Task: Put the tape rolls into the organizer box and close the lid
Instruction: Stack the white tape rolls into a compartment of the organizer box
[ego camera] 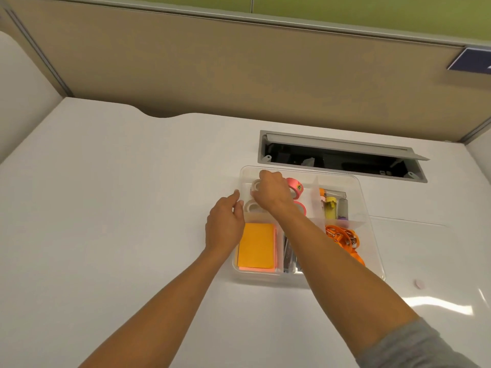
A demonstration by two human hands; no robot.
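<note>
A clear plastic organizer box sits on the white desk, its top uncovered; no lid is in view. In its far-left compartment lie two clear tape rolls, one far and one near, and two pink tape rolls, one far and one near. My right hand reaches into that compartment with fingers curled down on the far clear roll. My left hand rests against the box's left wall, fingers loosely bent and holding nothing.
Other compartments hold orange sticky notes, orange binder clips, a yellow tube and dark items. An open cable slot lies in the desk behind the box. A beige partition stands at the back.
</note>
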